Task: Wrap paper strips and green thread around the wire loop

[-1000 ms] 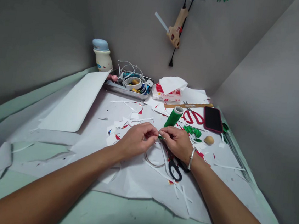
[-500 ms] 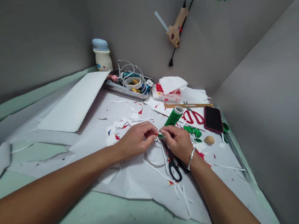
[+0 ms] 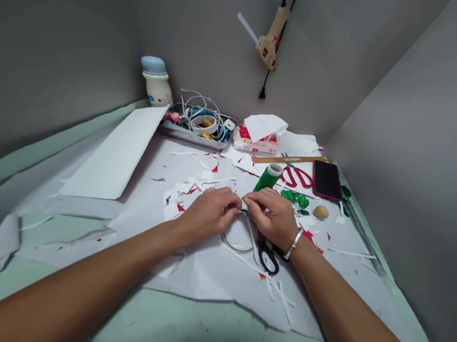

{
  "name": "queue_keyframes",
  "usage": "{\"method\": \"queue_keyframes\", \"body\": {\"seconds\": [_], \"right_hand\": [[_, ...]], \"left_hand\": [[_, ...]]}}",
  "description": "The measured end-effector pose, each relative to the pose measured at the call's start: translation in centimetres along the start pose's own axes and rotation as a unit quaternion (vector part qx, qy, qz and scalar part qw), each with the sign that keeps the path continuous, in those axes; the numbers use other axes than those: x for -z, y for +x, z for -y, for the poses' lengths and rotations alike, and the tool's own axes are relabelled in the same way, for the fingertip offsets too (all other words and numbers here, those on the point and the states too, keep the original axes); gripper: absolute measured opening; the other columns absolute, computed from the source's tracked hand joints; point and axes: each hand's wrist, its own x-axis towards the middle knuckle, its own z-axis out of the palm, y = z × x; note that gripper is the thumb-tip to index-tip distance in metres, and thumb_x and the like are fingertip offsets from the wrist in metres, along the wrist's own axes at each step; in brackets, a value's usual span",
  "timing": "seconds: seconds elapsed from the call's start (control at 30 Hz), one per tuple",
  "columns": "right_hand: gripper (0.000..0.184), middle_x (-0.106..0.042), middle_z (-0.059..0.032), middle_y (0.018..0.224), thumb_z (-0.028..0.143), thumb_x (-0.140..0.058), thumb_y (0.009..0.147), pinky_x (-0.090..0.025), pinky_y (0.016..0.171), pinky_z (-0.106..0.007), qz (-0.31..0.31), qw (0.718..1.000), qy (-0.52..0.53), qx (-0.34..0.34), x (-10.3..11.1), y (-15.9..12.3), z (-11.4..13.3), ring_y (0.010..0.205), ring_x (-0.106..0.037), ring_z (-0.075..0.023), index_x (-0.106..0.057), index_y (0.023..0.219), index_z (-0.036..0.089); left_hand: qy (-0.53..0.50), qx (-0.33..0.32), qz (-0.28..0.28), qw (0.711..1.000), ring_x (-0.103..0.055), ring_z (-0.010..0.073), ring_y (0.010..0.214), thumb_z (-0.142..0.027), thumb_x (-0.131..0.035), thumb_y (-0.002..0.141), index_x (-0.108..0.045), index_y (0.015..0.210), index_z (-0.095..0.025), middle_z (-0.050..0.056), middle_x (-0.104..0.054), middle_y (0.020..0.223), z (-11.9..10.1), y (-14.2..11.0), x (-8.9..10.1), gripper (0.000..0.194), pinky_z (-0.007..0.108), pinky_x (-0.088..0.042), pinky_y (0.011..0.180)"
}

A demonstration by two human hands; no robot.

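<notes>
My left hand (image 3: 212, 210) and my right hand (image 3: 272, 212) meet over the middle of the paper, fingertips nearly touching. Both pinch at a thin green strip (image 3: 242, 211), most of it covered by the fingers. Just behind the right hand a spool of green thread (image 3: 267, 177) leans. Under the hands lie black-handled scissors (image 3: 269, 259), their blades largely hidden, beside a thin pale hoop (image 3: 237, 250). To the right of the right hand rest a pile of green leaf-like pieces (image 3: 296, 199) and a small tan egg-shaped object (image 3: 321, 212).
At the back stand a metal tray (image 3: 195, 137) of odds and ends, a tissue pack (image 3: 256, 143) and a blue-capped bottle (image 3: 156, 83). Red scissors (image 3: 297, 177), a wooden ruler (image 3: 290, 160) and a phone (image 3: 327, 181) lie right. Folded white card (image 3: 111, 153) stands left. A glue gun (image 3: 271, 39) hangs above.
The fingers of both hands have shifted slightly around the green strip, and less of it shows. My right hand has tilted over more of the scissors. The view has moved slightly.
</notes>
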Motion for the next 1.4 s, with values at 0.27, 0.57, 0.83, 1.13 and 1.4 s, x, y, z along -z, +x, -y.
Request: {"method": "queue_keyframes", "body": {"seconds": [0.27,0.57,0.83,1.13,1.4], "right_hand": [[0.015,-0.069,-0.0028,0.076,0.02,-0.055,0.088,-0.047,0.07,-0.027,0.084,0.996,0.031,-0.004,-0.4,-0.2,-0.8,0.072,-0.06,-0.0149,-0.07,0.086,0.021],[0.016,-0.068,-0.0031,0.074,0.02,-0.054,0.089,-0.045,0.069,-0.029,-0.001,1.0,-0.005,-0.007,0.5,0.1,-0.5,0.069,-0.057,-0.0153,-0.069,0.084,0.019],[0.015,-0.067,-0.0027,0.072,0.021,-0.054,0.089,-0.046,0.068,-0.027,0.109,0.993,0.009,0.044,-0.4,-0.3,0.0,0.071,-0.057,-0.0154,-0.069,0.087,0.021],[0.017,-0.069,-0.0027,0.077,0.019,-0.053,0.089,-0.045,0.071,-0.029,0.015,1.0,0.001,-0.018,0.3,0.1,-1.0,0.072,-0.059,-0.0156,-0.069,0.083,0.02],[0.015,-0.065,-0.0029,0.071,0.02,-0.054,0.088,-0.045,0.068,-0.028,0.095,0.994,-0.002,0.055,-0.2,-0.3,0.2,0.07,-0.055,-0.0157,-0.069,0.088,0.02]], "left_hand": [[-0.085,0.059,-0.075,0.992,-0.057,0.0167,0.084,-0.019,-0.048,0.085,-0.061,0.087,-0.019,0.003,-0.062,0.09,0.1,0.3,0.6,0.013,0.029,-0.046,0.074],[-0.014,-0.025,0.0,1.0,-0.054,0.0163,0.077,-0.013,-0.049,0.083,-0.062,0.085,-0.02,0.001,-0.061,0.08,-0.2,0.0,0.2,0.014,0.032,-0.042,0.078],[-0.058,0.064,-0.094,0.992,-0.057,0.0176,0.084,-0.019,-0.048,0.084,-0.062,0.087,-0.019,0.004,-0.062,0.09,0.1,0.3,0.6,0.014,0.031,-0.045,0.075],[-0.005,-0.041,0.003,0.999,-0.055,0.0167,0.079,-0.012,-0.05,0.083,-0.062,0.088,-0.02,0.002,-0.062,0.084,-0.2,-0.1,0.2,0.015,0.032,-0.042,0.078],[-0.04,0.053,-0.082,0.994,-0.057,0.0178,0.084,-0.016,-0.049,0.085,-0.062,0.086,-0.019,0.003,-0.062,0.09,0.1,0.2,0.5,0.013,0.031,-0.044,0.075]]}}
